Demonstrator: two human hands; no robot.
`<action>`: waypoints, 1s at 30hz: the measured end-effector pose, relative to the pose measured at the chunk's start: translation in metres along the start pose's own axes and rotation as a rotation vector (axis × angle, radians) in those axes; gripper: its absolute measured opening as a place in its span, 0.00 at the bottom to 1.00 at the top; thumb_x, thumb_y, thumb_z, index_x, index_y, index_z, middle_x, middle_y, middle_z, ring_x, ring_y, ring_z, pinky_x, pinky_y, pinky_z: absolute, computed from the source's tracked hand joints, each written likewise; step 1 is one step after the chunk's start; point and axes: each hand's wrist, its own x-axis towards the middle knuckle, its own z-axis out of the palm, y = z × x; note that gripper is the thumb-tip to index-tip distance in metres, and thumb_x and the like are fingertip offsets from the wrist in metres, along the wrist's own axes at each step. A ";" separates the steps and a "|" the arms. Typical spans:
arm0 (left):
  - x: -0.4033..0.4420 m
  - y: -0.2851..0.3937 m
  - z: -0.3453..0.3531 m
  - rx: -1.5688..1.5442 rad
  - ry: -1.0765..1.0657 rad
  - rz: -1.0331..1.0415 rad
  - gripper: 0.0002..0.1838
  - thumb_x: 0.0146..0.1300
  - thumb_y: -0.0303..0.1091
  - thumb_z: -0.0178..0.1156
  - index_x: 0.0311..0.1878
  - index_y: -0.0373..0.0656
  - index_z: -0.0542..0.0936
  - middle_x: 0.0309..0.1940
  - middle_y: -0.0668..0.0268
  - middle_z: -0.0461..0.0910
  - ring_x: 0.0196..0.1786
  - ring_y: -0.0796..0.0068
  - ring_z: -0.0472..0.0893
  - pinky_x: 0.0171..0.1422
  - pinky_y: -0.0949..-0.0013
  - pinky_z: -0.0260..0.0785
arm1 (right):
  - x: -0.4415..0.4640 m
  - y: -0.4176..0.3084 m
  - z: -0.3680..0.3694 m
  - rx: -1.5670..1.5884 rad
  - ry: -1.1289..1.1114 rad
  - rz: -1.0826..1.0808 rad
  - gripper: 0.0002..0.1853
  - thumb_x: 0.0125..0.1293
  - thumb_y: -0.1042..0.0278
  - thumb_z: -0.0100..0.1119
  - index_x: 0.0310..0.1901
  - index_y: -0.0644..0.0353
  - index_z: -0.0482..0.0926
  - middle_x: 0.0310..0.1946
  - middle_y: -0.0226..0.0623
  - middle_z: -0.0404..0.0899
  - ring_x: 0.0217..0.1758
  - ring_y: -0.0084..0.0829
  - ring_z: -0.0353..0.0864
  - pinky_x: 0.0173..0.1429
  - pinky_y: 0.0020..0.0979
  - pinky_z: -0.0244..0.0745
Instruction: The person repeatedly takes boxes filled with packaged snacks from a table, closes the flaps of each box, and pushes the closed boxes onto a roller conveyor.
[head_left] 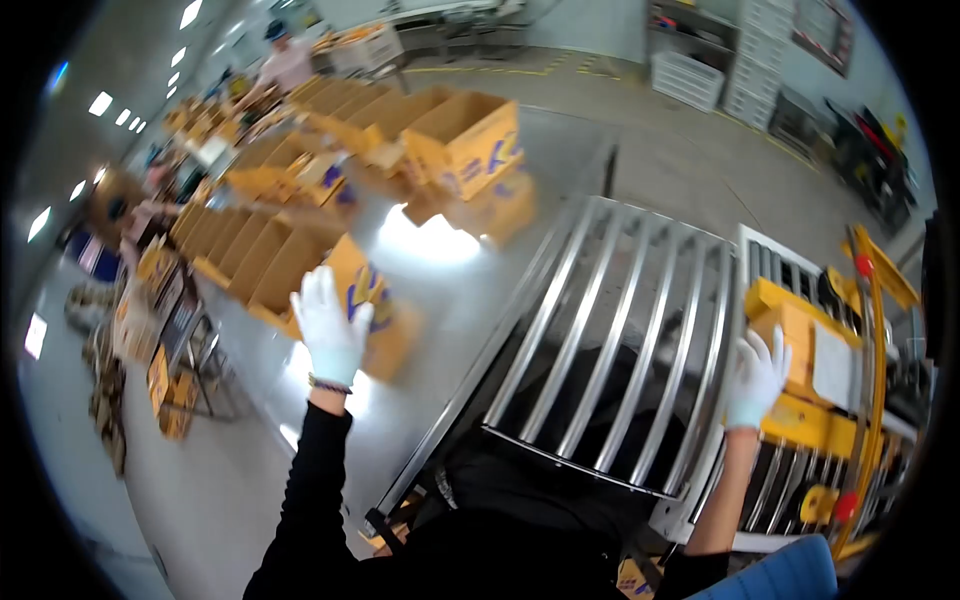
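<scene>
My left hand [330, 325], in a white glove, is raised over the metal table with its fingers stretched out. Just past its fingertips is the near end of a row of open cardboard boxes [262, 262] with blue print; whether it touches them I cannot tell. My right hand [758, 378], also gloved, has its fingers extended beside a closed cardboard box [795, 345] in a yellow-framed machine [868, 380]. Contact between that hand and the box is unclear. Neither hand grips anything visible.
A roller conveyor [610, 340] bridges the metal table [450, 300] and the machine. More open boxes [465, 140] line the table's far side. People [285, 62] work farther back. White crates [688, 80] stand by the wall. A blue chair back [770, 578] is at lower right.
</scene>
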 end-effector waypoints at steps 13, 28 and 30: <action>0.109 -0.037 0.054 -0.178 -0.556 -0.061 0.21 0.64 0.38 0.70 0.53 0.37 0.75 0.44 0.50 0.85 0.48 0.48 0.87 0.53 0.54 0.80 | -0.036 -0.149 -0.053 0.979 -0.493 -0.294 0.16 0.62 0.80 0.62 0.51 0.56 0.86 0.52 0.38 0.88 0.58 0.44 0.84 0.68 0.43 0.76; 0.063 0.063 0.045 -0.728 -0.701 0.532 0.33 0.68 0.51 0.68 0.67 0.35 0.78 0.64 0.49 0.79 0.68 0.47 0.77 0.75 0.55 0.67 | 0.070 -0.221 0.012 1.108 -0.640 -0.388 0.22 0.67 0.53 0.69 0.60 0.51 0.83 0.57 0.37 0.85 0.73 0.41 0.75 0.88 0.58 0.40; 0.069 0.079 0.059 -0.653 -0.633 0.643 0.33 0.66 0.53 0.69 0.63 0.35 0.80 0.61 0.49 0.79 0.66 0.45 0.76 0.75 0.54 0.68 | 0.079 -0.239 0.013 1.049 -0.721 -0.200 0.19 0.71 0.50 0.66 0.56 0.51 0.86 0.53 0.38 0.87 0.67 0.43 0.81 0.86 0.50 0.53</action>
